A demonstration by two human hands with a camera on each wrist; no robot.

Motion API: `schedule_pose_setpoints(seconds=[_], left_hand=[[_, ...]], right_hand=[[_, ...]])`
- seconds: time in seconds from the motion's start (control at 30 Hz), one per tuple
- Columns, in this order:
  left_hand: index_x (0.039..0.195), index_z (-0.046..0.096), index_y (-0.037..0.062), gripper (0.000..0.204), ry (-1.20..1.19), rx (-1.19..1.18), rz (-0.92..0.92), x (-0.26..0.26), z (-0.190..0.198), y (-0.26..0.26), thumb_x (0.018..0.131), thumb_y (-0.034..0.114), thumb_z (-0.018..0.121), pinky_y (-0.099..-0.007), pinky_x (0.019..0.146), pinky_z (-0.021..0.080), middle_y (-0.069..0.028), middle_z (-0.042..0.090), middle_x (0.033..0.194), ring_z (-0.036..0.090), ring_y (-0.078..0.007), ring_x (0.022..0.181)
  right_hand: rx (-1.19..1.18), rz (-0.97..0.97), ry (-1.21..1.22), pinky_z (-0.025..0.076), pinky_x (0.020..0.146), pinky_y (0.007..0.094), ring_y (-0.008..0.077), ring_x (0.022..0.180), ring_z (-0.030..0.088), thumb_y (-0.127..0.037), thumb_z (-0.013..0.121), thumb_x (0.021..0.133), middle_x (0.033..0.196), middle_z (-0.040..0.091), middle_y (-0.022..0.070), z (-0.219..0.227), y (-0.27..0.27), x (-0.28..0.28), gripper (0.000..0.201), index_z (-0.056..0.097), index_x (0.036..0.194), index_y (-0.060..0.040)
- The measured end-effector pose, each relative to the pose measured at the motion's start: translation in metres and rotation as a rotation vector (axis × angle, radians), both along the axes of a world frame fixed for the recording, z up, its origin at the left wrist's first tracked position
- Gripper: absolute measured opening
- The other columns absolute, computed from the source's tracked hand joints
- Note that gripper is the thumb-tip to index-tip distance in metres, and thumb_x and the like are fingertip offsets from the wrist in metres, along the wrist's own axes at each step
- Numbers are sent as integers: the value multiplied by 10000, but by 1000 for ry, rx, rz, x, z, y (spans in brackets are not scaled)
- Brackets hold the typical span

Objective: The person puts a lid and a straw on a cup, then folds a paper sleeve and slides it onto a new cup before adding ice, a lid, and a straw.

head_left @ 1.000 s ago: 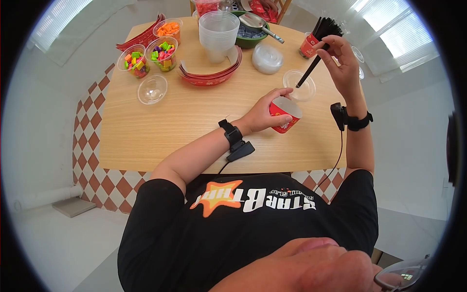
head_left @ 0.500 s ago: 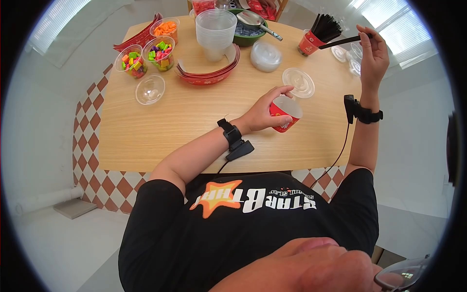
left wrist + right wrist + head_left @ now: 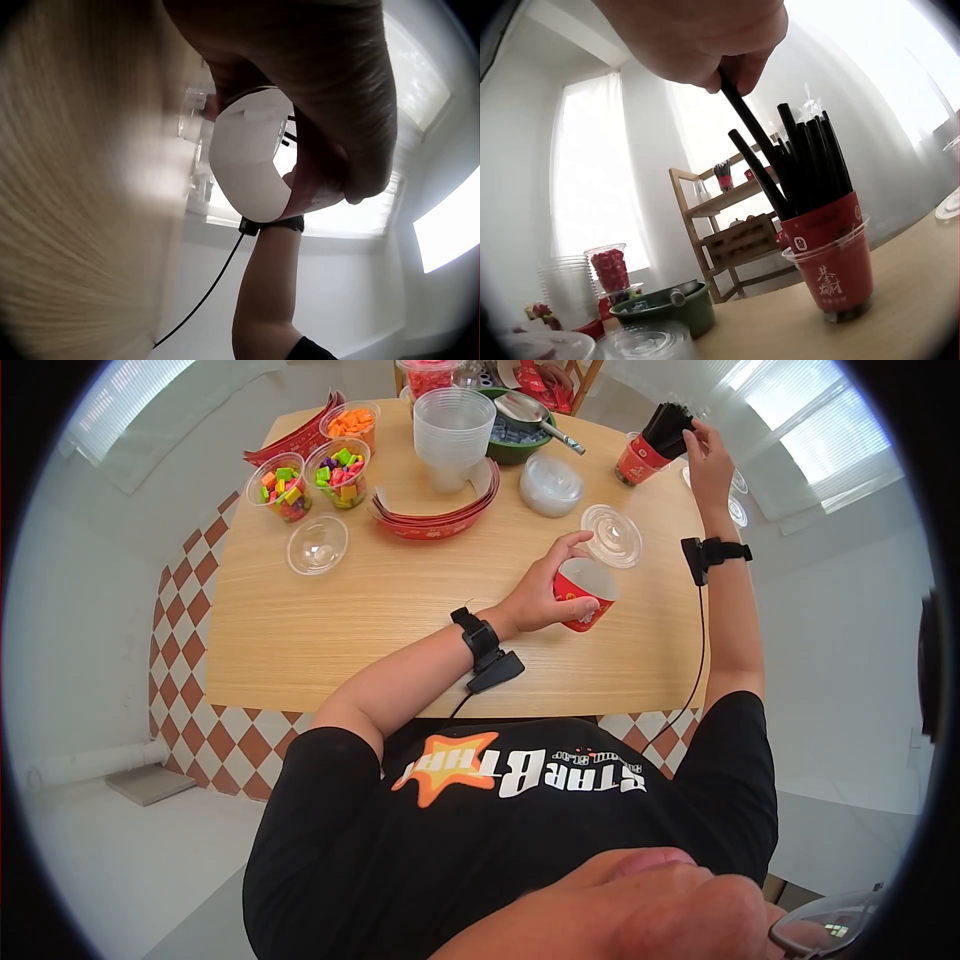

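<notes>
Likely dessert shop: cup stacks [image 3: 451, 422], topping tubs [image 3: 336, 470].

Near half of table [image 3: 330, 630] bare wood, I can pass freely there. Far half crowded: clear cup stack [image 3: 452, 422], stacked red trays [image 3: 432, 515], candy cups [image 3: 310, 475], green bowl [image 3: 515, 435]. Flat clear lid [image 3: 612, 535] lies just beyond red paper cup [image 3: 585, 595]. Straw cup [image 3: 645, 452] stands at far right edge, straws fanned upward.

Wooden table [image 3: 400, 620] carrying clutter at far edge — candy tubs [image 3: 315, 465] sitting at 11 o'clock, stacked clear cups [image 3: 452, 420] at 12, straw cup [image 3: 645, 455] standing at 1 — flat clear lid [image 3: 612, 535] lying near centre-right.
</notes>
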State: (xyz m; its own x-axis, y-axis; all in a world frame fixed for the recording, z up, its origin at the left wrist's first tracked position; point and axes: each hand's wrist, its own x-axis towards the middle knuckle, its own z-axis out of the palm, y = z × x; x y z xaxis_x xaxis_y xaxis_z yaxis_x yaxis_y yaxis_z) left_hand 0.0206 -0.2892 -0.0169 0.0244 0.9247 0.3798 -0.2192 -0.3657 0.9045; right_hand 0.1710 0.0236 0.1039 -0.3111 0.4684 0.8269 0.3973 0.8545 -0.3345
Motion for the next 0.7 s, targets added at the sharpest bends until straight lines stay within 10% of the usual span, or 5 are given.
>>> schedule_pose_setpoints(seconds=[0.2, 0.37, 0.7], left_hand=[[1462, 299, 52, 852, -15, -16, 23, -2, 0, -1, 806, 289, 788, -352, 1005, 446, -121, 561, 1227, 559, -207, 1154], [1458, 299, 53, 827, 0, -37, 1, -2, 0, -1, 824, 290, 775, -358, 1020, 442, -123, 551, 1263, 548, -212, 1184], [1461, 291, 38, 855, -17, -43, -5, 0, 2, 0, 815, 300, 787, -339, 1009, 442, -129, 564, 1237, 560, -203, 1155]], right_hand=[[253, -125, -92, 511, 911, 373, 318, 1074, 639, -245, 691, 911, 1254, 621, 201, -2, -58, -7, 438, 595, 1262, -1], [-338, 161, -442, 491, 874, 361, 253, 1056, 600, -330, 618, 972, 1268, 610, 166, -22, -132, 6, 472, 560, 1314, -9], [-514, 189, -543, 503, 784, 364, 296, 865, 666, -317, 516, 1021, 924, 678, 204, -57, -146, 11, 370, 576, 1147, 26]])
